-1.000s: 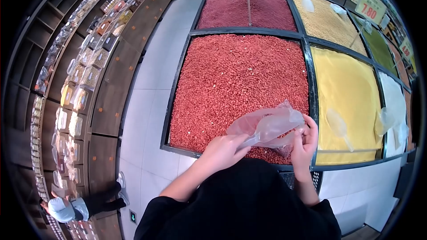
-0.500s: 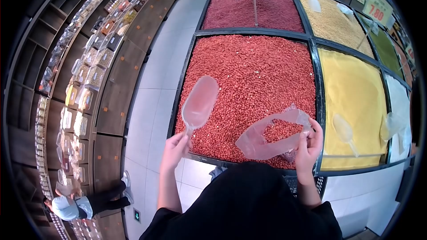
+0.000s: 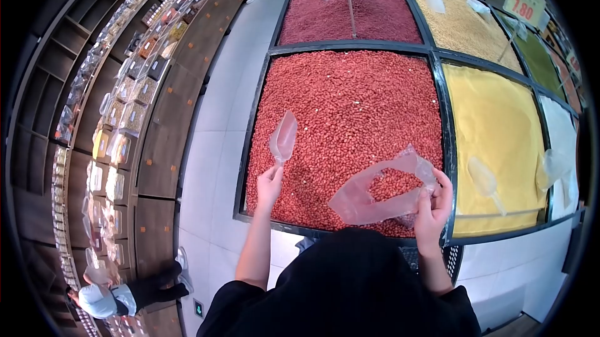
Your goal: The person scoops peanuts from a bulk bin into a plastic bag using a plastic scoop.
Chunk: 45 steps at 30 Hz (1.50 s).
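Observation:
My left hand (image 3: 270,186) is closed round the handle of a clear plastic scoop (image 3: 284,137), whose blade points up and away over the left part of a bin of red peanuts (image 3: 350,106). At the bin's front right, my right hand (image 3: 434,203) pinches the edge of a clear plastic bag (image 3: 362,203). The bag's mouth gapes, and red peanuts show through it. Whether anything lies in the bottom of the bag is hard to tell.
Dark red beans (image 3: 381,15) fill the bin behind. To the right are a yellow bin (image 3: 500,124) with a scoop (image 3: 482,178) and a pale bin (image 3: 560,131). A person (image 3: 112,299) is by the left shelves. Price signs (image 3: 524,1) stand above the bins.
My left hand first drew the scoop away from the bag to the left, then moved it forward over the peanuts. My right hand stays at the front right with the bag.

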{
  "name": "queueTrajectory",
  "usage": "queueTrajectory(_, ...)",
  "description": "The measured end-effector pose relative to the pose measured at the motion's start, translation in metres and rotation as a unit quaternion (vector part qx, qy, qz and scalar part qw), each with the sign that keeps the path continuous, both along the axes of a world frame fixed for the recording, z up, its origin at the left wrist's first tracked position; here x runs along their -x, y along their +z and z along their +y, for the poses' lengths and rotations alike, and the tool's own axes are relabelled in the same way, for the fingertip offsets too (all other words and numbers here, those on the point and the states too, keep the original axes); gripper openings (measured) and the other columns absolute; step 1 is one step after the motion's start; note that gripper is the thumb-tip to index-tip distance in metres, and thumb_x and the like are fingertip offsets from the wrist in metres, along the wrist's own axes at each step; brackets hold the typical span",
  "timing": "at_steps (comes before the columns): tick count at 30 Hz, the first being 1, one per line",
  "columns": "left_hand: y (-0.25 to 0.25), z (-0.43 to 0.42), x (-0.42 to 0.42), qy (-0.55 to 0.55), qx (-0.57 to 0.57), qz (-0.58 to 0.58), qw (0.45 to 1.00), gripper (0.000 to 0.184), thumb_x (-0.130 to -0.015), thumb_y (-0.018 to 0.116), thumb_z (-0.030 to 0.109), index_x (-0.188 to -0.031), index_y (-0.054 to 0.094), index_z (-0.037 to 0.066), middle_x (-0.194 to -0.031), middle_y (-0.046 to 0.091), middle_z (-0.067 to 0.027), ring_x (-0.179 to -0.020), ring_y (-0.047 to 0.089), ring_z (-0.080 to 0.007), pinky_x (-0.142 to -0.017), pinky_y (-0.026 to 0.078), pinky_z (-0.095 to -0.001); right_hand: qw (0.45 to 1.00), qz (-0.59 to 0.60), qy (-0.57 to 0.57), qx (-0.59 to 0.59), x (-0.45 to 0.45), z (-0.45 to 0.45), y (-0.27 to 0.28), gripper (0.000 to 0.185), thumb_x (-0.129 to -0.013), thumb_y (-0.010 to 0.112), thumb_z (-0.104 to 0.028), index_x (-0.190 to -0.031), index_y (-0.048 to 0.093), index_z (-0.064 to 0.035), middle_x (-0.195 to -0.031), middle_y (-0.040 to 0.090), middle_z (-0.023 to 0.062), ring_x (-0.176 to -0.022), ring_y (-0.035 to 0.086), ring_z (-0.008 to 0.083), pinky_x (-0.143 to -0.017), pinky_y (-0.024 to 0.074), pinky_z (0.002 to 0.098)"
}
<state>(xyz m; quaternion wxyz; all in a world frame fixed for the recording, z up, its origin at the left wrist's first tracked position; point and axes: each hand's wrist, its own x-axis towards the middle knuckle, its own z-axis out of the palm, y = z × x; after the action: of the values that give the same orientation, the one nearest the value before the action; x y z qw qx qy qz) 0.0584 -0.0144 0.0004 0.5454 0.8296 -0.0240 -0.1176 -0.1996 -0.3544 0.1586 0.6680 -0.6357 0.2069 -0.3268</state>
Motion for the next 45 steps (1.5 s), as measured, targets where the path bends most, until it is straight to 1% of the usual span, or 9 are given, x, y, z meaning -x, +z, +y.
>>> queueTrajectory(3,-0.002,0.001,0.001,-0.009,-0.016,0.011,1.000,0.027,-0.104,0.061,0.025,-0.103,0.073,0.001,-0.073,0.064,0.0021,-0.056,0.053,-0.0034,-0.050,0.040,-0.0219,1.000,0.001,-0.009,-0.001,-0.001,0.000,0.001,0.043,-0.101,0.051,0.002,-0.143,0.045,-0.0002,-0.115,0.064,0.0060,-0.092,0.056,0.0052,-0.080,0.0439,0.0186)
queueTrajectory(5,0.003,-0.002,0.004,-0.005,0.000,0.018,1.000,0.027,-0.104,0.061,0.025,-0.103,0.073,0.001,-0.073,0.064,0.0020,-0.055,0.053,-0.0033,-0.049,0.040,-0.0217,1.000,0.005,-0.017,-0.011,-0.001,-0.001,0.000,0.049,-0.096,0.050,0.010,-0.143,0.045,0.0001,-0.105,0.065,0.0061,-0.076,0.052,0.0026,-0.064,0.0381,0.0167)
queueTrajectory(9,0.002,0.000,0.005,0.001,0.036,0.022,0.999,0.026,-0.103,0.064,0.023,-0.109,0.075,0.000,-0.070,0.065,0.0013,-0.053,0.053,-0.0031,-0.048,0.040,-0.0215,1.000,-0.006,-0.027,0.012,-0.008,0.002,-0.002,0.049,-0.096,0.050,0.010,-0.143,0.044,0.0001,-0.106,0.065,0.0063,-0.076,0.052,0.0026,-0.065,0.0380,0.0167)
queueTrajectory(15,0.010,-0.005,0.008,-0.017,0.034,0.042,0.998,0.027,-0.103,0.063,0.023,-0.112,0.073,0.000,-0.073,0.065,0.0011,-0.054,0.053,-0.0029,-0.048,0.039,-0.0210,1.000,-0.004,-0.006,0.004,-0.005,0.000,-0.004,0.049,-0.096,0.051,0.010,-0.143,0.044,0.0007,-0.104,0.064,0.0057,-0.082,0.054,0.0040,-0.069,0.0406,0.0182)
queueTrajectory(17,0.013,-0.006,0.007,-0.021,0.035,0.050,0.998,0.027,-0.103,0.063,0.023,-0.112,0.073,0.000,-0.073,0.065,0.0010,-0.053,0.053,-0.0033,-0.047,0.040,-0.0211,1.000,-0.006,0.009,-0.003,-0.004,-0.001,-0.008,0.045,-0.100,0.051,0.003,-0.144,0.044,-0.0001,-0.115,0.065,0.0065,-0.101,0.059,0.0084,-0.089,0.0454,0.0221)
queueTrajectory(31,0.030,-0.007,0.011,0.004,0.113,0.165,0.980,0.033,-0.104,0.060,0.033,-0.086,0.065,0.006,-0.064,0.052,0.0041,-0.051,0.049,-0.0064,-0.045,0.035,-0.0222,1.000,0.007,0.017,0.001,-0.005,-0.001,-0.010,0.046,-0.099,0.050,0.005,-0.144,0.044,0.0000,-0.114,0.065,0.0073,-0.098,0.059,0.0080,-0.085,0.0459,0.0213)
queueTrajectory(39,0.026,0.000,0.011,-0.018,0.156,0.221,0.963,0.034,-0.107,0.055,0.031,-0.125,0.067,0.005,-0.079,0.060,0.0003,-0.057,0.051,-0.0076,-0.046,0.035,-0.0219,1.000,0.006,0.015,0.010,-0.009,0.001,-0.009,0.046,-0.099,0.050,0.005,-0.144,0.044,-0.0001,-0.115,0.066,0.0076,-0.098,0.059,0.0079,-0.086,0.0459,0.0216)
queueTrajectory(41,0.026,0.001,0.011,-0.020,0.165,0.231,0.959,0.034,-0.107,0.054,0.031,-0.125,0.067,0.005,-0.078,0.060,0.0003,-0.057,0.051,-0.0075,-0.047,0.035,-0.0216,1.000,-0.004,-0.007,0.024,-0.012,0.003,-0.007,0.049,-0.095,0.051,0.010,-0.143,0.045,-0.0001,-0.093,0.059,0.0015,-0.073,0.048,0.0026,-0.064,0.0359,0.0179)
queueTrajectory(45,0.024,0.003,0.014,-0.029,0.199,0.257,0.945,0.036,-0.108,0.052,0.033,-0.127,0.065,0.005,-0.079,0.060,0.0002,-0.058,0.049,-0.0069,-0.048,0.035,-0.0209,1.000,-0.001,-0.007,0.019,-0.011,0.004,-0.009,0.049,-0.095,0.051,0.011,-0.142,0.045,-0.0001,-0.092,0.058,0.0009,-0.073,0.048,0.0026,-0.064,0.0358,0.0179)
